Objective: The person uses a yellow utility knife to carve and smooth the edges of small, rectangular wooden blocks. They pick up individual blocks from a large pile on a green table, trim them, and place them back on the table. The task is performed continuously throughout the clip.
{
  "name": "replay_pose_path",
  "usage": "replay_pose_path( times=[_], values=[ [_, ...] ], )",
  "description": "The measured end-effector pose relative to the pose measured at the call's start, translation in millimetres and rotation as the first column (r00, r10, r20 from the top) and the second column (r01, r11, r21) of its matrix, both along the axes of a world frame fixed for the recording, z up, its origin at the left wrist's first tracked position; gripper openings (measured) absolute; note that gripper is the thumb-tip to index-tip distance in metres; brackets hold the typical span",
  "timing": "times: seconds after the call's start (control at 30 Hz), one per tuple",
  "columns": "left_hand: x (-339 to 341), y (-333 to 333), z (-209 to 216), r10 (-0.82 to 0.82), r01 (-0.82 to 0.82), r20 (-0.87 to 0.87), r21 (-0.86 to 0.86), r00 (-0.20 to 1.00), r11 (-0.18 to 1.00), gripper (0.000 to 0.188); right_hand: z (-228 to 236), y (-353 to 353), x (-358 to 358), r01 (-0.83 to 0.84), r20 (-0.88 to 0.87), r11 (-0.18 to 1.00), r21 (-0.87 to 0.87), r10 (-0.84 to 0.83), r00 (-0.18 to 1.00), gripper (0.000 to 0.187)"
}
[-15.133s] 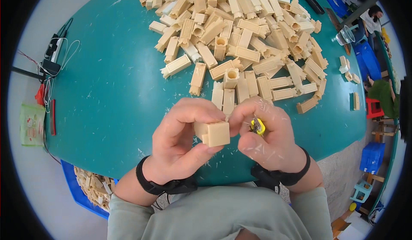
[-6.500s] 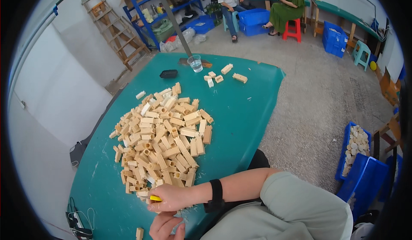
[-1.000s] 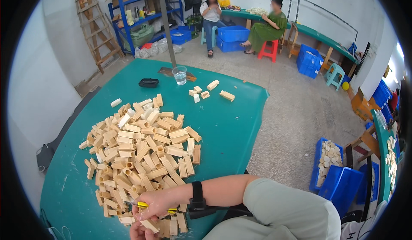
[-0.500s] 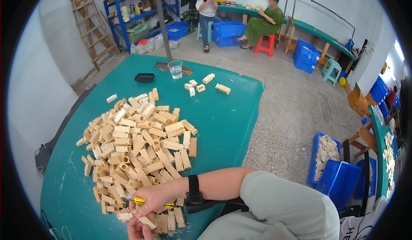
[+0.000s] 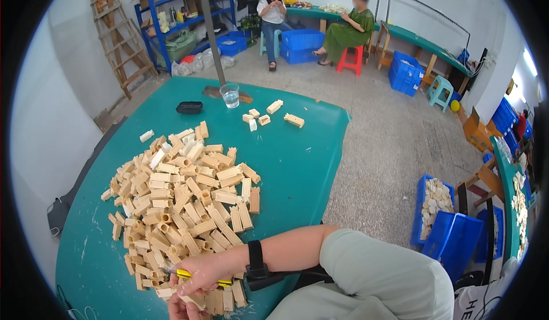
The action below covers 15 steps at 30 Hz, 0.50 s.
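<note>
My right hand [image 5: 203,271], with a black band on its wrist, is closed round a yellow utility knife [image 5: 183,273]; the knife's blade end points left and its handle comes out behind the palm. Just below, at the lower edge, the fingers of my left hand [image 5: 178,309] pinch a cream plastic block [image 5: 193,301]. My right fingers touch or nearly touch that block. Both hands are over the near side of a big pile of similar hollow cream blocks [image 5: 177,200] on the green-topped table [image 5: 286,177]. Part of my left hand is cut off by the frame.
Beyond the pile stand a clear cup of liquid [image 5: 231,97], a black tray [image 5: 190,108] and several loose blocks [image 5: 294,120]. A metal pole [image 5: 211,34] rises at the far edge. Blue crates [image 5: 452,240] are on the floor at right. Two people [image 5: 350,28] sit across the room.
The whole view has shifted slightly. Both hands remain at the near edge of the pile, still with the knife and the block; the block looks tilted slightly differently.
</note>
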State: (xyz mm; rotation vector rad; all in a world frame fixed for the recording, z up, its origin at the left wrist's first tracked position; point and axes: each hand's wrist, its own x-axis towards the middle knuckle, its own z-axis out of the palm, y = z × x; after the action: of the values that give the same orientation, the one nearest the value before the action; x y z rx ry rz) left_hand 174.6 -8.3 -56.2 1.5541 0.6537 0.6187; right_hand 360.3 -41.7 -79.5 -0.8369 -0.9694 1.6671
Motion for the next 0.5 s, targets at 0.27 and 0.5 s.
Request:
replay_pose_path(
  times=[0.27, 0.5],
  values=[
    [-2.2, 0.5, 0.2, 0.031, -0.031, 0.015, -0.020, 0.999, 0.999, 0.027, 9.3, -2.0, -2.0, 0.000, -0.037, 1.000, -0.013, 0.000, 0.999, 0.035],
    [-2.5, -1.9, 0.6, 0.044, -0.044, 0.001, 0.027, 0.999, 0.999, 0.027, 2.5, 0.4, -2.8, -0.001, -0.060, 1.000, 0.015, 0.002, 0.998, 0.036]
  ],
)
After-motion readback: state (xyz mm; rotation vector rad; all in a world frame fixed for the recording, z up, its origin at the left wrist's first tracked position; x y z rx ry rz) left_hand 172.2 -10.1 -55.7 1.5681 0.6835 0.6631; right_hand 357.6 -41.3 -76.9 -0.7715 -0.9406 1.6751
